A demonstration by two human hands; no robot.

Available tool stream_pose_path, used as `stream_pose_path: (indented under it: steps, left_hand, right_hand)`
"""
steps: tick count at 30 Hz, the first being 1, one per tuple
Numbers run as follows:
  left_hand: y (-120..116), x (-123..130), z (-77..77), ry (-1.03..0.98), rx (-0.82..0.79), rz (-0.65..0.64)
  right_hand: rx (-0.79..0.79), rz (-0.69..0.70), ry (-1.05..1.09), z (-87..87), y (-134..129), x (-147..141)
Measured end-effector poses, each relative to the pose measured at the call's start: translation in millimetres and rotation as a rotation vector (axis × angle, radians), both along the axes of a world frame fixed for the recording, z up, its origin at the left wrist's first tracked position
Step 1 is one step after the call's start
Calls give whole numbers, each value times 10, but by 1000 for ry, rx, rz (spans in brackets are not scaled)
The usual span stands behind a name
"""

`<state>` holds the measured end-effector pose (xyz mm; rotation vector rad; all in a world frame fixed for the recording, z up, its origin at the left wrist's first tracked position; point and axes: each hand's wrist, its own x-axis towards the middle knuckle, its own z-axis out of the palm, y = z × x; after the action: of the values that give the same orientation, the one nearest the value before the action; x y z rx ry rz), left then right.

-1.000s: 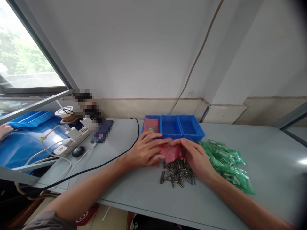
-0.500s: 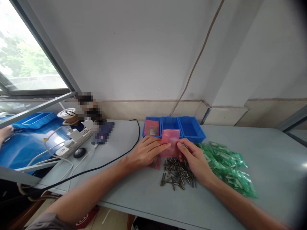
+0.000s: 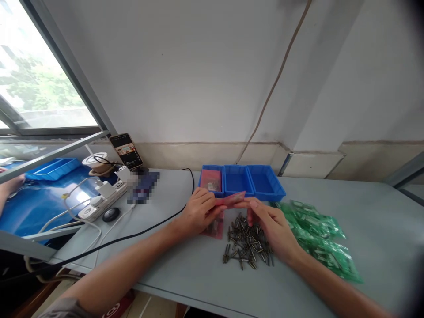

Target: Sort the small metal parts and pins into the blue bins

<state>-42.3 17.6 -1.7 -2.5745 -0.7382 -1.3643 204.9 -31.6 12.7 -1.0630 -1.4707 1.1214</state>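
Above the table, a small pink plastic bag point(image 3: 236, 198) is tilted nearly edge-on. My left hand point(image 3: 199, 212) pinches its left end. My right hand point(image 3: 274, 227) has its fingers at the bag's right end, thumb close to the forefinger. Below the hands lies a loose pile of metal blind rivets point(image 3: 248, 245). A second pink bag point(image 3: 216, 229) with small parts lies on the table, partly covered by my left hand. Behind, the left blue bin point(image 3: 217, 193) holds another pink bag point(image 3: 211, 179) with parts inside.
Two more blue bins, a middle one point(image 3: 236, 180) and a right one point(image 3: 265, 182), adjoin the left bin. Green plastic bags point(image 3: 318, 229) lie to the right. At left are a black cable point(image 3: 145, 227), power strip point(image 3: 99, 205), mouse point(image 3: 111, 214), propped phone point(image 3: 126, 151) and another person's arm point(image 3: 9, 187).
The pink bag has tipped from facing me to nearly edge-on. My left fingers have closed in around its left end, and the view has shifted slightly.
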Motion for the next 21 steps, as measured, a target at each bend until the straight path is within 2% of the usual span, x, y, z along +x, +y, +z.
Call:
stream_pose_path:
  steps: [8,12,16,21]
  left_hand:
    - [-79,16,68,-55,-105,-15]
    - [-86,-17,100,-72,-146,-90]
    - [-63,-43,119,5,-100,-155]
    - [-42,-48,78,150,-31,-184]
  right_hand:
    - [-49,6,37,-22,-8,-3]
    - [-97,6,119,-57,6,-5]
    - [-170,-34,238,-90,41,3]
    - [-247,-31,343,-50,58,1]
